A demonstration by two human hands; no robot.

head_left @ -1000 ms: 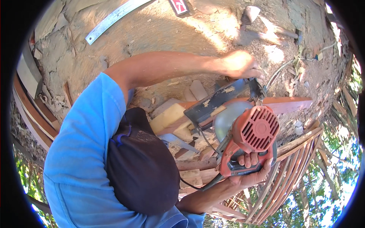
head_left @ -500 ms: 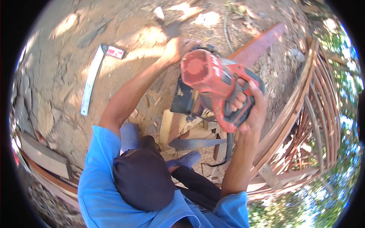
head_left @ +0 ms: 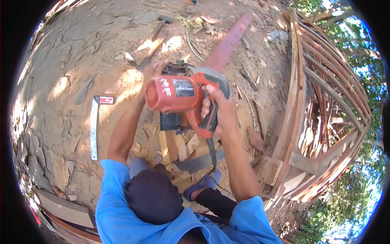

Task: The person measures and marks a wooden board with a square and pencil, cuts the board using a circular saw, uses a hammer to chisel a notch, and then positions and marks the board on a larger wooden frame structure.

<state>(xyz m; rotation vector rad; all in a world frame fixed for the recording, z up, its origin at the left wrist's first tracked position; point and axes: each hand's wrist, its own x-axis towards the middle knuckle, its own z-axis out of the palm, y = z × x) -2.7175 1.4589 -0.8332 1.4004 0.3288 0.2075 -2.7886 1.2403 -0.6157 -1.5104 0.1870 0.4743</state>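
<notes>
My right hand (head_left: 219,107) is wrapped round the rear handle of a red and black circular saw (head_left: 176,95). The saw's motor housing points left, and a cord runs down from its handle. At the front left of the saw is my left hand (head_left: 153,71), its fingers curled at the dark front part and partly hidden by the housing. A reddish wooden plank (head_left: 229,42) runs from beneath the saw toward the far right. The saw covers its near part, and the cutting edge is hidden.
On the dirt at the left lies a try square (head_left: 94,128); a hammer (head_left: 158,26) lies farther off. Wood offcuts (head_left: 178,146) and a grey blade-like strip (head_left: 199,162) are near my feet. At right stands a curved frame of wooden slats (head_left: 294,93). A loose cable (head_left: 191,44) crosses the ground.
The view has shifted, and more far ground shows. Both hands and the saw have moved left together in view, and the saw's housing has turned more level. Both hands keep their places on it.
</notes>
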